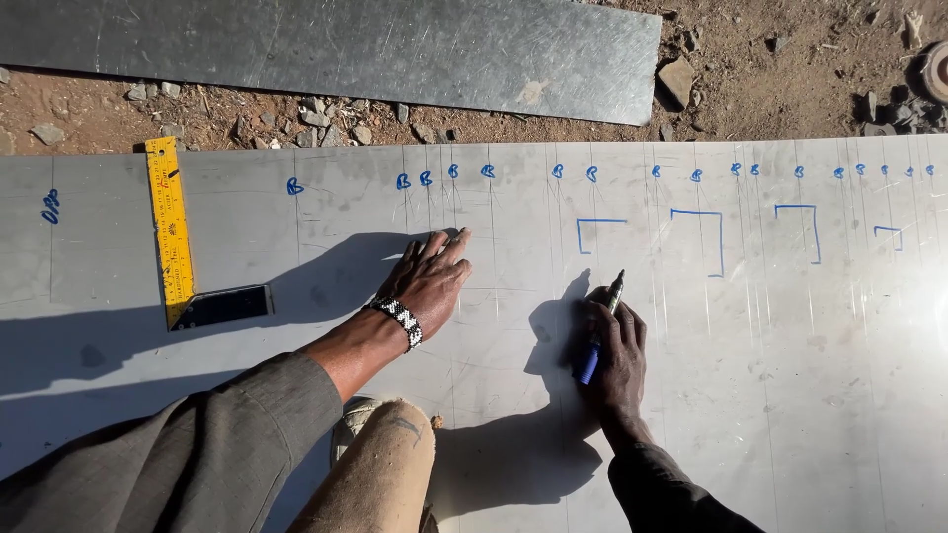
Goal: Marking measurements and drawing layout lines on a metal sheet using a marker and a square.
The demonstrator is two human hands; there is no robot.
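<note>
My left hand (431,276) lies flat, fingers together, on a large grey metal sheet (790,395); a black-and-white beaded band circles its wrist. My right hand (614,350) grips a blue marker pen (598,334), tip pointing up and away, hovering at the sheet just below a blue bracket-shaped outline (598,233). More blue bracket outlines (701,237) and a row of small blue marks (558,171) run along the sheet's far part, with thin scribed lines between them.
A try square with a yellow ruled blade and dark stock (176,247) rests on the sheet at the left. A second dark metal sheet (346,44) lies beyond on stony dirt ground (780,69). My knee (380,469) presses on the sheet's near side.
</note>
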